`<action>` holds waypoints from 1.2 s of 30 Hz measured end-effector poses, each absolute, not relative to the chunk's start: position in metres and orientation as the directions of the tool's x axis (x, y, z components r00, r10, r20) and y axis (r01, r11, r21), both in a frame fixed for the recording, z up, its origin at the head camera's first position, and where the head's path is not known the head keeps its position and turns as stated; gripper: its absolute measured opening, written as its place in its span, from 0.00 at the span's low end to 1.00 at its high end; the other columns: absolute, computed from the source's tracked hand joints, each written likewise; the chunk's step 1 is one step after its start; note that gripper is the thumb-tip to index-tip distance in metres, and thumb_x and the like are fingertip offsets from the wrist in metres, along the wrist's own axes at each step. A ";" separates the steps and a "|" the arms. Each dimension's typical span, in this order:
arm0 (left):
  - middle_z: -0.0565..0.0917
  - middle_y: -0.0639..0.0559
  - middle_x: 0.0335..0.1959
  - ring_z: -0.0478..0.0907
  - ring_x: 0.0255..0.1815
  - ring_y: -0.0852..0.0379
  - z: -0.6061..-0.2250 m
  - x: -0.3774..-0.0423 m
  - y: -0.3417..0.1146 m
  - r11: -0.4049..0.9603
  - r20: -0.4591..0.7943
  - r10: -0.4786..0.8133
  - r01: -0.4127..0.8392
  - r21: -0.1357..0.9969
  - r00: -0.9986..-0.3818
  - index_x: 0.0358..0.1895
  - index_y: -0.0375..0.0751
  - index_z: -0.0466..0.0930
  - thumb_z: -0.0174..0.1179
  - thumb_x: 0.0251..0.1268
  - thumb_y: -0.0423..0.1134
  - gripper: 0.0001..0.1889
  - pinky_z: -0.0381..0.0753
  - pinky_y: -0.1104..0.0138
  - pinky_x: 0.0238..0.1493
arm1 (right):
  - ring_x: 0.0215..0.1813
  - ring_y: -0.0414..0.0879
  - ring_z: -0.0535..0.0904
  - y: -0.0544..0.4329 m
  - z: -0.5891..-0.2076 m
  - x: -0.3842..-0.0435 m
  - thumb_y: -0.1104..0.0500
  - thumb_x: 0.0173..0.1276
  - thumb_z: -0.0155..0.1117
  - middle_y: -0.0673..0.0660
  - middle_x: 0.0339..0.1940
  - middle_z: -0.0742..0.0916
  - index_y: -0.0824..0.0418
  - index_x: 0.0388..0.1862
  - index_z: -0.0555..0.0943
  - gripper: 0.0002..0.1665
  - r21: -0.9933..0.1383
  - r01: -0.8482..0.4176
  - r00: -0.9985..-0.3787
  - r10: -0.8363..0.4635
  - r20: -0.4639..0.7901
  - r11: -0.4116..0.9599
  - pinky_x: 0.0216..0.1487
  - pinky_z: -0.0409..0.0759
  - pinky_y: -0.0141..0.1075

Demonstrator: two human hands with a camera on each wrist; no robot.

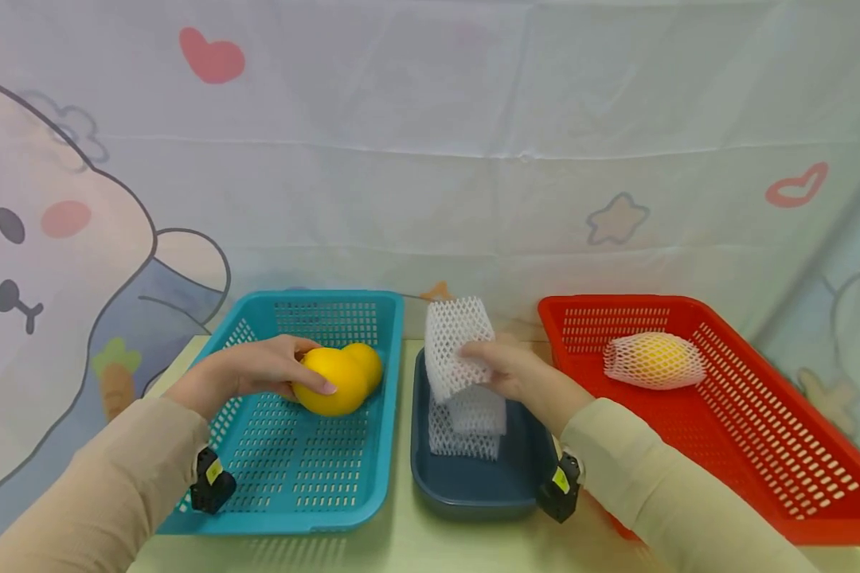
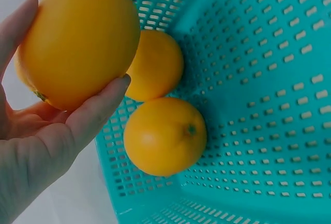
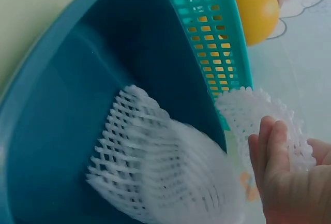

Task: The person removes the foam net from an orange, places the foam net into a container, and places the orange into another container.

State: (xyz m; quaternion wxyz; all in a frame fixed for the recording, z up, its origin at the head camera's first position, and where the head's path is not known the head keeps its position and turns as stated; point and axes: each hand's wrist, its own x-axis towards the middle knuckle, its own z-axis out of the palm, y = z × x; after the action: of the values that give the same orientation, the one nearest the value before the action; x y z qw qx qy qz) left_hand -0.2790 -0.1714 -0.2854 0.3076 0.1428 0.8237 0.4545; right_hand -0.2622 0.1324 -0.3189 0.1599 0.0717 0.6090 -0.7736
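My left hand (image 1: 275, 366) grips a large orange (image 1: 333, 383) above the teal basket (image 1: 394, 382), thumb and fingers round its sides. Two more oranges lie under it, one farther (image 2: 158, 63) and one nearer (image 2: 164, 136) in the left wrist view. A white foam net sleeve (image 1: 450, 342) is pinched in my right hand (image 1: 516, 372), raised over the dark blue tub (image 1: 473, 507); its open end shows in the right wrist view. More foam net sleeves (image 1: 466, 442) lie inside that tub, overlapping each other.
To the right stands a red basket (image 1: 752, 477), holding a yellow fruit in a foam net (image 1: 655, 360) near its back. All three containers stand on a pale green table (image 1: 373, 549). A printed white curtain (image 1: 401, 159) hangs behind them.
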 end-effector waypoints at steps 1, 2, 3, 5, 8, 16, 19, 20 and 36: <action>0.69 0.36 0.53 0.72 0.47 0.46 -0.286 -0.279 -0.172 0.547 -0.385 0.516 -0.051 0.835 -0.765 0.67 0.25 0.51 0.66 0.53 0.38 0.43 0.77 0.57 0.51 | 0.46 0.49 0.72 0.131 -0.320 -0.262 0.69 0.68 0.49 0.61 0.57 0.72 0.68 0.68 0.56 0.30 -0.920 0.329 -0.940 -0.168 -0.298 -0.212 0.63 0.67 0.44; 0.69 0.36 0.54 0.72 0.47 0.46 -0.287 -0.279 -0.173 0.551 -0.393 0.515 -0.057 0.833 -0.762 0.67 0.25 0.50 0.66 0.53 0.38 0.43 0.77 0.57 0.51 | 0.47 0.49 0.72 0.130 -0.321 -0.262 0.69 0.67 0.49 0.61 0.57 0.72 0.68 0.68 0.56 0.30 -0.919 0.329 -0.940 -0.170 -0.297 -0.217 0.63 0.67 0.44; 0.68 0.36 0.55 0.72 0.47 0.46 -0.288 -0.280 -0.174 0.554 -0.400 0.513 -0.063 0.830 -0.760 0.68 0.25 0.48 0.66 0.53 0.38 0.44 0.77 0.56 0.51 | 0.48 0.50 0.72 0.130 -0.321 -0.262 0.69 0.67 0.50 0.61 0.57 0.72 0.68 0.68 0.56 0.30 -0.919 0.333 -0.938 -0.172 -0.300 -0.212 0.64 0.67 0.44; 0.68 0.36 0.55 0.72 0.47 0.46 -0.290 -0.280 -0.174 0.560 -0.413 0.512 -0.073 0.825 -0.753 0.69 0.25 0.46 0.67 0.52 0.37 0.46 0.77 0.56 0.51 | 0.51 0.52 0.70 0.128 -0.324 -0.262 0.69 0.67 0.51 0.63 0.59 0.71 0.69 0.67 0.56 0.31 -0.919 0.348 -0.935 -0.144 -0.325 -0.188 0.64 0.66 0.45; 0.69 0.37 0.53 0.73 0.46 0.46 -0.294 -0.280 -0.173 0.574 -0.437 0.515 -0.082 0.815 -0.738 0.66 0.25 0.51 0.67 0.51 0.36 0.43 0.77 0.57 0.50 | 0.57 0.56 0.66 0.126 -0.330 -0.260 0.69 0.65 0.54 0.65 0.63 0.67 0.71 0.67 0.55 0.33 -0.909 0.396 -0.918 -0.091 -0.387 -0.131 0.65 0.64 0.48; 0.72 0.40 0.49 0.74 0.44 0.48 -0.294 -0.280 -0.164 0.670 -0.485 0.496 -0.038 0.741 -0.720 0.63 0.26 0.57 0.69 0.49 0.38 0.40 0.78 0.58 0.49 | 0.62 0.59 0.63 0.120 -0.341 -0.258 0.69 0.62 0.58 0.68 0.64 0.62 0.71 0.69 0.50 0.40 -0.880 0.466 -0.884 -0.005 -0.467 -0.092 0.59 0.71 0.49; 0.72 0.41 0.49 0.74 0.44 0.48 -0.293 -0.281 -0.160 0.709 -0.505 0.481 -0.021 0.704 -0.716 0.63 0.27 0.59 0.70 0.48 0.38 0.40 0.78 0.59 0.48 | 0.63 0.60 0.62 0.120 -0.342 -0.257 0.69 0.61 0.60 0.69 0.66 0.59 0.69 0.70 0.48 0.44 -0.875 0.479 -0.877 0.002 -0.480 -0.065 0.54 0.76 0.48; 0.72 0.41 0.48 0.73 0.44 0.49 -0.294 -0.281 -0.159 0.721 -0.511 0.478 -0.014 0.693 -0.715 0.62 0.27 0.60 0.70 0.48 0.38 0.39 0.79 0.59 0.48 | 0.63 0.61 0.62 0.120 -0.341 -0.257 0.68 0.60 0.61 0.69 0.66 0.59 0.69 0.71 0.47 0.45 -0.874 0.482 -0.876 0.004 -0.483 -0.056 0.52 0.77 0.47; 0.72 0.45 0.49 0.72 0.47 0.50 -0.310 -0.282 -0.138 0.835 -0.576 0.401 0.025 0.550 -0.712 0.60 0.32 0.64 0.72 0.45 0.41 0.38 0.80 0.56 0.44 | 0.38 0.52 0.76 0.126 -0.336 -0.253 0.59 0.61 0.65 0.64 0.44 0.74 0.68 0.54 0.66 0.27 -0.864 0.488 -0.871 -0.002 -0.492 0.124 0.40 0.82 0.41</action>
State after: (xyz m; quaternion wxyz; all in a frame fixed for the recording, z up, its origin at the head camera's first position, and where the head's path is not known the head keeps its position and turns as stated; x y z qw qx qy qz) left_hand -0.2822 -0.1376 -0.3097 0.3597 0.1199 0.8878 0.2610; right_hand -0.2534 0.1261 -0.3363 0.1913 0.1675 0.7249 -0.6402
